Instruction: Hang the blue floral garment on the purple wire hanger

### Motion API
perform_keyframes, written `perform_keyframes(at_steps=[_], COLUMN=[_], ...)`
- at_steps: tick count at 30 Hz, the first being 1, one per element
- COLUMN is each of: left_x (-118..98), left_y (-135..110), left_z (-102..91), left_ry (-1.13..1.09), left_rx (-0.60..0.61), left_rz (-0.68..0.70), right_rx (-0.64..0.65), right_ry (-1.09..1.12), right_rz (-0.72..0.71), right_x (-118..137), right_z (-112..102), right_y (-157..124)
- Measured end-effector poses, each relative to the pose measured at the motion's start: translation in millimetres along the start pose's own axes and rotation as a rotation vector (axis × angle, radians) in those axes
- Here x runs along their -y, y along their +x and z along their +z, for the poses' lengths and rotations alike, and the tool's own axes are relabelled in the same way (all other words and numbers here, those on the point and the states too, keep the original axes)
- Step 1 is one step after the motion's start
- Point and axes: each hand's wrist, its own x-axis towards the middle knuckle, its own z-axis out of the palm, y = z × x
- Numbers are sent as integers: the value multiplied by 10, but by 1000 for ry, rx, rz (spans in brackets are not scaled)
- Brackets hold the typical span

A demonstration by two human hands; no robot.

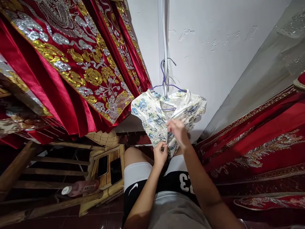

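A white shirt with a blue floral print (150,116) hangs in front of me on a purple hanger (164,76), which is hooked near a pale vertical pole or cord on the wall. My left hand (160,151) pinches the shirt's front edge low down, near my knees. Higher up, my right hand (176,129) has its fingers closed on the front edge of the shirt, below the collar. The collar lies spread, with the hanger's lower bar visible inside the neck. Fingers hide the exact spot where each hand grips the cloth.
Red garments with gold and silver sequins (92,76) hang at left; more red embroidered cloth (262,143) is at right. A small bamboo stool (102,187) beside my leg bears two phones (116,171). A pink bottle (79,188) lies on bamboo slats at lower left.
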Motion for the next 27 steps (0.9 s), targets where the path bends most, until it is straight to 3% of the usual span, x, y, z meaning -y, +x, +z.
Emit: perform_keyframes(at_steps=[4, 8, 12, 16, 19, 24, 27], left_x=[88, 17, -400, -1062, -1425, -1615, -1534], left_y=[0, 69, 522, 1214, 1605, 1791, 1880], left_z=[60, 103, -78, -415, -581, -667, -827], left_ry=[24, 28, -22, -25, 110, 364, 291], left_rx=[36, 145, 135, -102, -1, 66, -145], left_rz=[13, 68, 220, 521, 710, 861, 795], right_rx=[-17, -4, 60, 68, 73, -25, -97], right_ry=[47, 28, 30, -4, -49, -116, -263], right_rz=[-172, -280, -250, -247, -308, -347, -268], right_x=[693, 950, 863, 828, 841, 559, 207], right_z=[87, 128, 63, 2, -7, 35, 47], right_y=[516, 587, 456, 410, 439, 564, 587])
